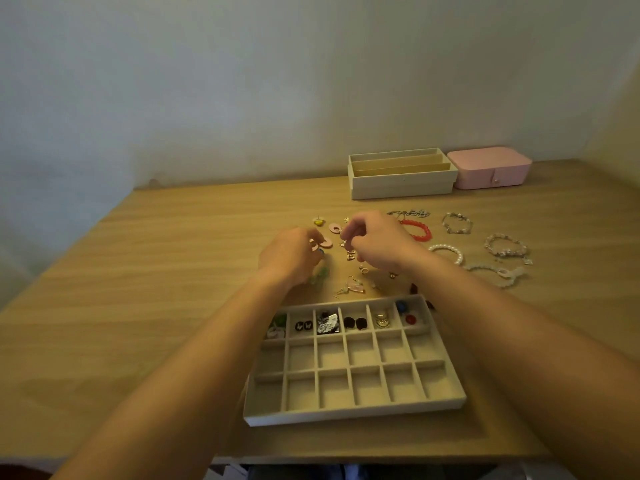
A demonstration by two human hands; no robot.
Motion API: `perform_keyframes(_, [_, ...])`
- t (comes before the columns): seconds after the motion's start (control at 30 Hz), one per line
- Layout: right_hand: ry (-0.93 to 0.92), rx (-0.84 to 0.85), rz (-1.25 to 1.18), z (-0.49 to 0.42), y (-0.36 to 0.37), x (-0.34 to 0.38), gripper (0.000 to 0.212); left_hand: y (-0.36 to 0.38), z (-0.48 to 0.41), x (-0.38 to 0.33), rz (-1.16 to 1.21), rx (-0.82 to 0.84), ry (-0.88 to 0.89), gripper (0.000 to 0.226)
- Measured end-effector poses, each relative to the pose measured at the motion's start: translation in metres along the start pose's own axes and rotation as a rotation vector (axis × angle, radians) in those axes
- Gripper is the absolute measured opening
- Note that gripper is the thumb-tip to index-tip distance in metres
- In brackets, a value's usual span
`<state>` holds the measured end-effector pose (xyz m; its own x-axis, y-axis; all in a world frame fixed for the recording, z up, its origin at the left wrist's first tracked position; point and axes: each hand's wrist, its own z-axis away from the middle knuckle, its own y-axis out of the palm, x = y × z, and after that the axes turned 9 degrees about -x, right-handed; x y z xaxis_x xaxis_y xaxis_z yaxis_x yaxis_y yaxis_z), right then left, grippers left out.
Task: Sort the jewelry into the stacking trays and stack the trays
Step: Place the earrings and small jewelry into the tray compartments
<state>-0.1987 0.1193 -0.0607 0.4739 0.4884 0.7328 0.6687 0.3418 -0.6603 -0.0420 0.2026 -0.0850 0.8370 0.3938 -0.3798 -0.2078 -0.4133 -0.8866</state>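
Both hands work over loose earrings (pixel 349 254) mid-desk, beyond the compartment tray (pixel 353 407). Left hand (pixel 291 254) curled, contents indiscernible. Right hand (pixel 377 244) fingers pinched; held item unclear.

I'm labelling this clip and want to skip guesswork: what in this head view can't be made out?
- What the left hand pinches: its own curled fingers cover it.
- Small gold pieces under the right hand: too small and blurred to name.
- Leftmost far cell of the grid tray: partly hidden by the left forearm.
- Inside the pink box: lid closed.
- Lower tray of the beige stack: covered by the upper one.
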Motion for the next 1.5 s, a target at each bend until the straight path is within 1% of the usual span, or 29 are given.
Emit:
perform_keyframes(0.27, [-0.007,0.032,-0.057,-0.006,-0.002,-0.002,0.019,0.006,-0.011,-0.002,-0.106,0.008,0.043,0.019])
perform_keyframes(0.53, [0.0,0.02,-0.063,0.005,-0.01,-0.004,0.017,0.008,-0.004,-0.006,-0.09,0.023,0.053,0.019])
perform_keyframes(0.63, [0.001,0.007,-0.08,0.012,-0.015,-0.003,0.017,0.004,0.001,-0.007,0.034,-0.016,0.01,0.019])
perform_keyframes(0.77, [0.003,-0.009,-0.11,0.019,-0.024,0.001,0.015,-0.017,0.011,-0.018,0.363,-0.083,-0.033,0.015])
perform_keyframes(0.87, [0.018,0.033,-0.171,0.024,-0.031,0.004,0.011,-0.036,0.023,-0.029,0.613,-0.038,-0.061,0.018])
perform_keyframes(0.93, [0.026,0.065,-0.251,0.03,-0.037,0.006,0.009,-0.048,0.032,-0.034,0.721,0.001,-0.06,0.022])
perform_keyframes(1.03, [0.049,0.087,-0.341,0.038,-0.046,0.013,0.012,-0.061,0.045,-0.043,0.804,0.042,-0.047,0.024])
perform_keyframes(1.17, [0.042,0.107,-0.366,0.05,-0.056,0.02,0.022,-0.068,0.057,-0.054,0.911,0.077,-0.008,0.027])
perform_keyframes(1.23, [0.043,0.103,-0.372,0.057,-0.061,0.024,0.025,-0.071,0.062,-0.059,0.931,0.086,0.001,0.025])
perform_keyframes(1.33, [0.067,0.094,-0.381,0.066,-0.068,0.03,0.022,-0.073,0.069,-0.066,0.939,0.077,0.012,0.024])
perform_keyframes(1.5, [0.113,0.069,-0.412,0.077,-0.073,0.035,0.023,-0.073,0.076,-0.076,0.916,0.051,0.019,0.033])
